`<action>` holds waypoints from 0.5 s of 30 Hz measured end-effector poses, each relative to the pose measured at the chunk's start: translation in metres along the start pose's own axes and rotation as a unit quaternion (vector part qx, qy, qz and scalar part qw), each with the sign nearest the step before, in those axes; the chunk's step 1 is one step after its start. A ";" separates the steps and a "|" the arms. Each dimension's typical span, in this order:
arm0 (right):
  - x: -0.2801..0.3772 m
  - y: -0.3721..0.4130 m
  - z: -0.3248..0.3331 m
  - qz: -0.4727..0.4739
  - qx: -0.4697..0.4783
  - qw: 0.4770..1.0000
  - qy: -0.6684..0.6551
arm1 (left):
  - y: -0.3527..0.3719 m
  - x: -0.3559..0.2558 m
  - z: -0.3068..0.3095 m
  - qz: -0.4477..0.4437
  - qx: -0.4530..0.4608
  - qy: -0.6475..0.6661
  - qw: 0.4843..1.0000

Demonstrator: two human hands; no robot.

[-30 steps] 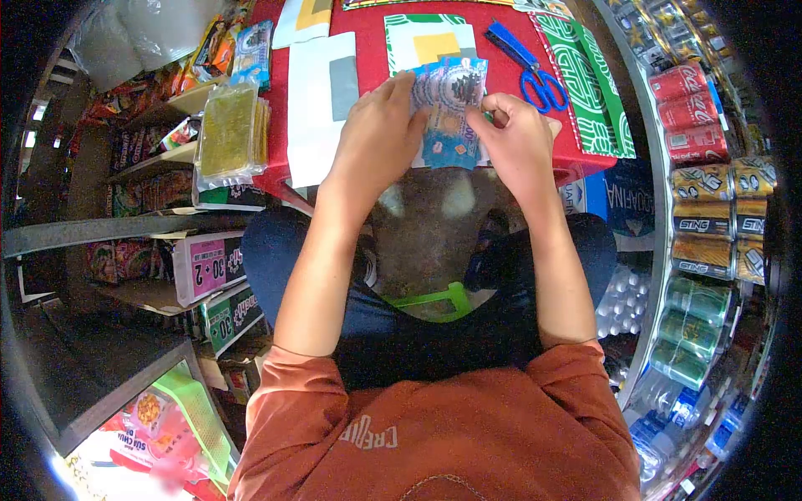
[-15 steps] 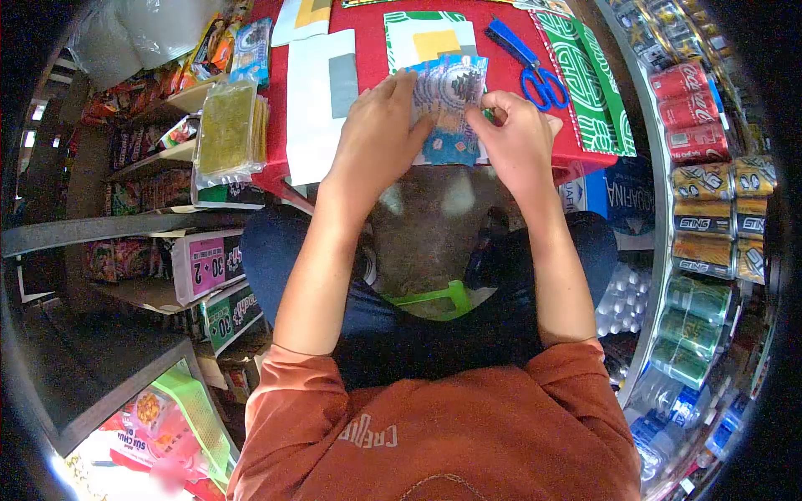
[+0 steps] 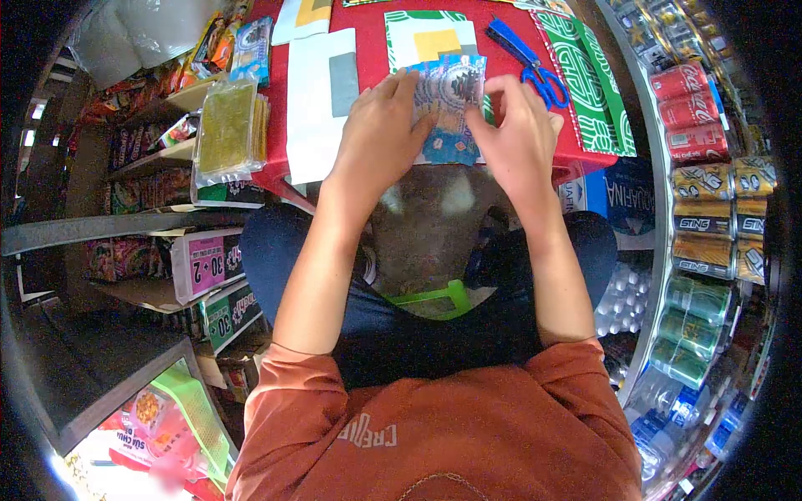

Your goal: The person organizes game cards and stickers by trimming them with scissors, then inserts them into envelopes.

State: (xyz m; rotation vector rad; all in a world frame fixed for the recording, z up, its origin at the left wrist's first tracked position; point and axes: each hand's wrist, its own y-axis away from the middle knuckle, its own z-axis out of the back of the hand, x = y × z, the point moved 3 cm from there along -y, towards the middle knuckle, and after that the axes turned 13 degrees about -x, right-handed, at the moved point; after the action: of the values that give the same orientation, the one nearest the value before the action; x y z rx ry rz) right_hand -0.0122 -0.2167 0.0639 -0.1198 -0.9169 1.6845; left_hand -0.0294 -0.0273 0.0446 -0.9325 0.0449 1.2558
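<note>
A blue patterned packet point(image 3: 451, 108) lies at the front edge of the red table point(image 3: 372, 63). My left hand point(image 3: 383, 125) rests on the packet's left side, its fingers spread and holding nothing. On the other side my right hand point(image 3: 520, 134) is at the packet's right edge, thumb near the packet and fingers raised and apart. Blue-handled scissors point(image 3: 545, 88) lie just beyond my right hand. Left of my left hand is a white sheet with a grey patch point(image 3: 311, 125). Behind the packet lies a green and white piece with a yellow patch point(image 3: 434, 40).
A green patterned strip point(image 3: 595, 92) lies on the table's right side. Shelves with drink cans point(image 3: 697, 138) stand at the right. A bagged stack of yellowish sheets point(image 3: 227, 129) sits at the table's left edge, beside shelves of snack packets. A green plastic object point(image 3: 434, 301) is below.
My right hand's fingers have opened from a pinch and lifted away from the packet's right edge. My left hand has stayed on the packet.
</note>
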 end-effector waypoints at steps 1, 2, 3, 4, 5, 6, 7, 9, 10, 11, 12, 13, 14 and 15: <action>0.001 0.000 0.001 0.011 -0.018 1.000 -0.001 | 0.000 0.000 0.000 -0.003 -0.001 -0.001 1.000; 0.003 0.000 0.001 0.022 -0.035 0.999 -0.003 | 0.001 0.001 0.000 -0.005 -0.001 -0.003 1.000; 0.005 -0.001 0.002 0.045 -0.041 0.998 -0.006 | 0.001 0.001 -0.001 -0.006 -0.006 -0.002 1.000; 0.009 -0.002 0.004 0.069 -0.046 0.997 -0.008 | 0.002 0.001 -0.001 -0.008 -0.010 -0.001 1.000; 0.012 -0.004 0.005 0.092 -0.052 0.994 -0.011 | 0.002 0.001 -0.002 -0.010 -0.015 0.000 1.000; 0.015 -0.004 0.006 0.099 -0.058 0.993 -0.014 | 0.002 0.001 -0.003 -0.008 -0.012 0.003 1.000; 0.019 -0.004 0.008 0.105 -0.064 0.992 -0.017 | 0.001 0.002 -0.004 -0.006 -0.009 0.006 1.000; 0.021 -0.003 0.008 0.130 -0.049 0.990 -0.029 | 0.001 0.003 -0.005 -0.005 -0.007 0.009 1.000; 0.019 -0.002 0.008 0.148 -0.027 0.988 -0.037 | 0.001 0.003 -0.005 -0.005 -0.007 0.010 1.000; 0.019 -0.002 0.007 0.167 -0.005 0.985 -0.045 | 0.001 0.003 -0.005 -0.006 -0.008 0.010 1.000; 0.019 0.000 0.006 0.181 0.007 0.983 -0.039 | 0.002 0.003 -0.005 -0.010 -0.012 0.003 1.000; 0.019 0.003 0.004 0.195 0.019 0.980 -0.033 | 0.003 0.003 -0.006 -0.014 -0.017 -0.004 1.000; 0.019 0.006 0.002 0.208 0.031 0.977 -0.026 | 0.003 0.004 -0.006 -0.018 -0.022 -0.010 1.000; 0.019 0.008 -0.001 0.214 0.041 0.976 -0.023 | 0.003 0.003 -0.005 -0.016 -0.014 -0.009 1.000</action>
State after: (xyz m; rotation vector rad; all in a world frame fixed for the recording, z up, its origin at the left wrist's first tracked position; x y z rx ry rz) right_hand -0.0246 -0.2001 0.0654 -0.2364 -0.8978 2.1294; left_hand -0.0285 -0.0280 0.0385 -0.9433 -0.0016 1.2383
